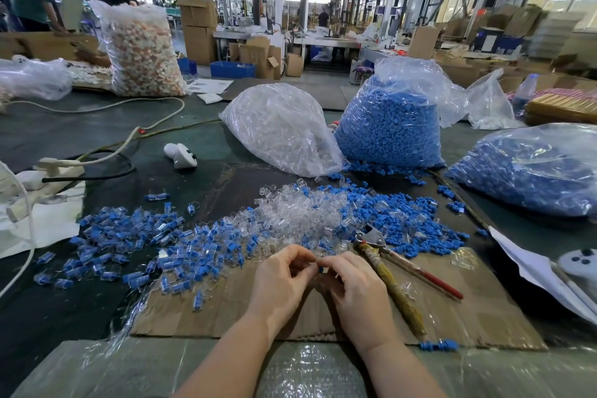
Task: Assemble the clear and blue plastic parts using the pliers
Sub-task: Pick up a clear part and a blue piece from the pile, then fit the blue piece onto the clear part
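both hands (284, 278) (352, 287) pinching a tiny blue part (320, 268) mid-frame, pliers (394, 271) lying just right, bare cardboard (200, 310) lower left

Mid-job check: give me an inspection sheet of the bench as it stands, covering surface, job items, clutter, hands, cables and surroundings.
Surface: flattened brown cardboard sheet on a dark green table.
Job's things: loose pile of clear plastic shells and small blue plastic plugs; assembled blue-and-clear pieces heaped at left; metal pliers with taped handles lying unused right of the hands.
Clutter: clear bag of clear parts, two bags of blue parts, white handheld controller.
Grippers: left hand and right hand pinch one small blue-and-clear part between them.
Cables: white cord and black cord at left.
Surroundings: factory hall, cardboard boxes, people standing far left.
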`<state>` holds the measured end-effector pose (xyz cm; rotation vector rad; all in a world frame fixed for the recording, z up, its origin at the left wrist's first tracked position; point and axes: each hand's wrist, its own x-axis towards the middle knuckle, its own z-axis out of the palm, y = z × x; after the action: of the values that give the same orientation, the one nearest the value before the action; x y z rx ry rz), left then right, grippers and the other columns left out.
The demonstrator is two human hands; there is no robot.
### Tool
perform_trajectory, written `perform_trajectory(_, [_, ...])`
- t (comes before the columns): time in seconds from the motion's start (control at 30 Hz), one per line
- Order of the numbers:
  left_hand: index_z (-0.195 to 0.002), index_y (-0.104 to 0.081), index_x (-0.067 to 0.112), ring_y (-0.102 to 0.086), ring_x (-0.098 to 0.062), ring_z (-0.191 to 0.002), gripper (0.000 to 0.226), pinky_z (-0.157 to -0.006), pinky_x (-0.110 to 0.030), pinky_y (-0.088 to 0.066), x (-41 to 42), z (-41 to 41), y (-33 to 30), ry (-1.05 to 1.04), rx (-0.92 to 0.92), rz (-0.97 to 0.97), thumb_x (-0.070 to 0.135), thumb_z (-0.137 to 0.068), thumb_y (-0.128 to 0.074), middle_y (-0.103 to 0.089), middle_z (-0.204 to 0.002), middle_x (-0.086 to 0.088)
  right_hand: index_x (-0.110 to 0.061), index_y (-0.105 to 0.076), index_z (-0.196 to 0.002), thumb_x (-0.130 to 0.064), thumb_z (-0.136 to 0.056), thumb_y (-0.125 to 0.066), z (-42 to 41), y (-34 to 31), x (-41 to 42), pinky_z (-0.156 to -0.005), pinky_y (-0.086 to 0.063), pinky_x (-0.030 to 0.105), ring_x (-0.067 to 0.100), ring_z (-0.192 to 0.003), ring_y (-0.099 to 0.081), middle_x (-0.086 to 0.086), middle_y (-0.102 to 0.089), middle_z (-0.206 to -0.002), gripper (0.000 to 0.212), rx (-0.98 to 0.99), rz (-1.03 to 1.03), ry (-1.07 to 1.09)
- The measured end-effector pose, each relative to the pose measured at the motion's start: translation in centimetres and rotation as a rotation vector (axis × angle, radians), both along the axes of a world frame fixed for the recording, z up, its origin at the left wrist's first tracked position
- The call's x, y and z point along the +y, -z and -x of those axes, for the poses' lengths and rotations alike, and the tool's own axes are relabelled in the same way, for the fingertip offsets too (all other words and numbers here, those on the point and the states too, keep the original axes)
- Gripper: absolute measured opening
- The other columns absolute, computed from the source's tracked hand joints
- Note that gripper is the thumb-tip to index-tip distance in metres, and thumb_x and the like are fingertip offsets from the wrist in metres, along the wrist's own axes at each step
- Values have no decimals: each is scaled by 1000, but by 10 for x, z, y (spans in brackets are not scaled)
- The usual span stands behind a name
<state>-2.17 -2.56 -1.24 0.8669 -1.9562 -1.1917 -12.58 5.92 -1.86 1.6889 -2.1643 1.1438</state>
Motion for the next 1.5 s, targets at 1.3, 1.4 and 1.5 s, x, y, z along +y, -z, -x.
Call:
perform_trajectory(1.3, [-85, -65, 12, -60, -5, -57, 8, -52, -14, -46, -10, 2, -10, -65, 132, -318, 5, -83, -66, -65, -71, -3, -16, -45, -92, -41, -100, -25, 25, -51, 25, -74, -43, 26, 14, -84, -51, -2, -53, -91, 33, 101, -562, 324])
perform_trajectory(1.4, [-86, -65, 11, -59, -10, -52, 7, -47, -19, -47, -14, 4, -15, -97, 194, -435, 5, -83, -67, -67, -70, -6, -16, -46, -77, -38, -100, -33, 16, -63, 22, -57, -38, 24, 11, -64, -47, -5, -50, -72, 34, -312, -529, 137])
perform_trajectory(1.5, [-85, -66, 12, -59, -10, -48, 7, -42, -21, -48, -16, 5, -19, -118, 221, -475, 5, -83, -67, -67, -70, -6, -18, -40, -64, -33, -99, -38, 9, -71, 22, -52, -31, 25, 9, -49, -34, -7, -38, -56, 38, -580, -521, -7])
